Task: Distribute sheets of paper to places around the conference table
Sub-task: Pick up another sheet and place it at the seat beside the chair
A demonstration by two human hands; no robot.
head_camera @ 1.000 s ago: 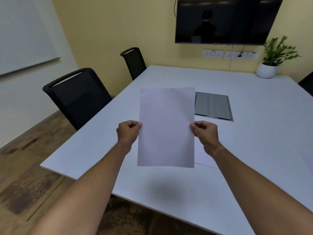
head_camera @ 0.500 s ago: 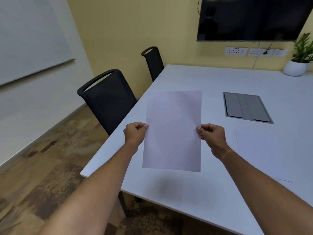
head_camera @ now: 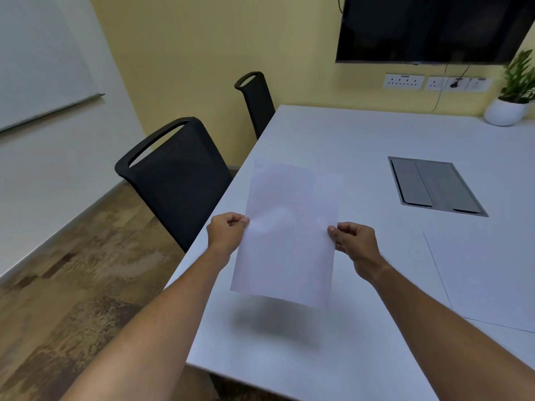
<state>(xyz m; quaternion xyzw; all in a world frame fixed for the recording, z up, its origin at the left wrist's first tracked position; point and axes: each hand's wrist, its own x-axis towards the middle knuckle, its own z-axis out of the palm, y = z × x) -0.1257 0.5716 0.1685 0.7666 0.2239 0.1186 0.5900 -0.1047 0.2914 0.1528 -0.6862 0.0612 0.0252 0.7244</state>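
I hold one white sheet of paper (head_camera: 289, 233) above the near left corner of the white conference table (head_camera: 362, 134). My left hand (head_camera: 227, 231) pinches the sheet's left edge and my right hand (head_camera: 354, 240) pinches its right edge. The sheet hangs clear of the tabletop and casts a shadow under its lower edge. A second white sheet (head_camera: 486, 273) lies flat on the table to the right.
Two black chairs stand along the table's left side, a near chair (head_camera: 176, 180) and a far chair (head_camera: 257, 99). A grey cable hatch (head_camera: 434, 185) is set in the table's middle. A potted plant (head_camera: 512, 96) sits at the far right, under a wall screen (head_camera: 428, 27).
My view and both hands have shifted left along the table. The sheet now hangs by the near black chair, and the flat sheet on the table has come into view at the right.
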